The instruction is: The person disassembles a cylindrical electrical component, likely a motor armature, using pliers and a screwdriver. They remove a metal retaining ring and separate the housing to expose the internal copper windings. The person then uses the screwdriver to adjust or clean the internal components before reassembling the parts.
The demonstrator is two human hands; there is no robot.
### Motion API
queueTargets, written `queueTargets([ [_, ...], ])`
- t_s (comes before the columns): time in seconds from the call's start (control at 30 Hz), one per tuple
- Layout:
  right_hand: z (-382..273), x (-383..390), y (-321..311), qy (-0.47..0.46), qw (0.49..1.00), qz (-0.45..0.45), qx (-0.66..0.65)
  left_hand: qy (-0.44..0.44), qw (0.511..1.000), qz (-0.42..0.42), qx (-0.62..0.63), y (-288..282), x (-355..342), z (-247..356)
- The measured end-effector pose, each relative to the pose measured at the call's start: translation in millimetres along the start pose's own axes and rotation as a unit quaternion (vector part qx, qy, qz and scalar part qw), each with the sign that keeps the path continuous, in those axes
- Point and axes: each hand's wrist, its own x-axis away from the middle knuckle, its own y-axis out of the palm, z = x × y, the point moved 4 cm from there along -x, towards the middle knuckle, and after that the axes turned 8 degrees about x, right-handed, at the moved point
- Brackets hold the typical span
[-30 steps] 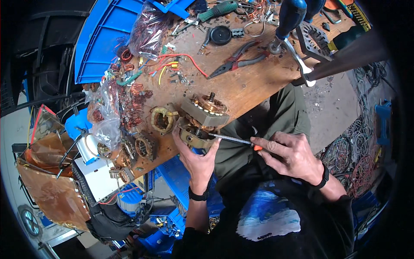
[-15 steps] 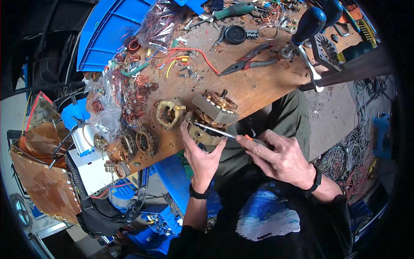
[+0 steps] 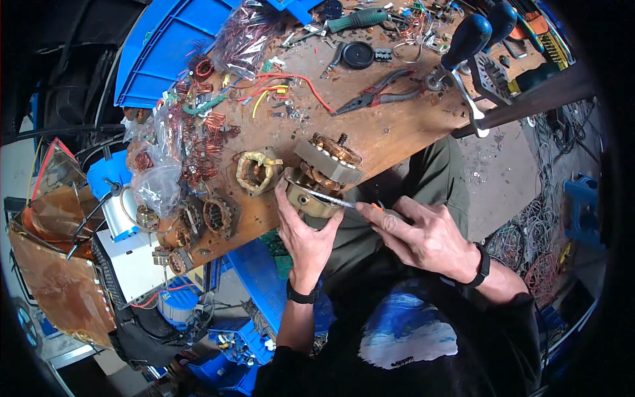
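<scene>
My left hand (image 3: 303,241) is wrapped around a brass-coloured metal motor housing (image 3: 306,204) at the table's near edge, thumb and fingers on opposite sides. Just beyond the housing, tilted against its open side, is a motor stator (image 3: 329,161) with a grey laminated core and copper windings. In my right hand (image 3: 426,238) is a screwdriver (image 3: 339,201); a bit of orange handle shows between the fingers. Its shiny shaft lies across the housing's rim, pointing left towards the gap below the stator. The tip is hard to make out.
A cream-coated winding ring (image 3: 256,173) and several small stators (image 3: 220,216) lie to the left. Beyond are copper coils, plastic bags (image 3: 162,185), a blue crate (image 3: 169,53), red-handled pliers (image 3: 383,94) and a green-handled screwdriver (image 3: 357,20). A dark bar (image 3: 536,96) juts out at right.
The housing has turned slightly in my left hand, so more of its outer wall with the round hole shows. The screwdriver stays at the rim. The whole view has shifted a little.
</scene>
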Motion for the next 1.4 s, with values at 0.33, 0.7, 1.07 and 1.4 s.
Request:
queueTargets([
  [0.33,-2.4,-1.2,2.0,0.020,1.000,-0.017,-0.008,-0.001,1.000,-0.008,-0.018,-0.8,-0.5,1.6],
  [0.7,5.2,-5.1,2.4,0.019,0.999,-0.040,-0.001,-0.008,1.000,-0.003,0.026,-0.5,-3.8,3.9],
  [1.07,-0.9,-3.7,5.2,0.042,0.998,-0.036,0.003,0.013,1.000,0.000,-0.004,1.3,-7.3,4.8],
  [1.4,-8.0,-3.8,-0.4,0.037,0.998,-0.058,0.000,0.028,0.999,0.004,-0.015,0.8,-3.3,4.2],
])
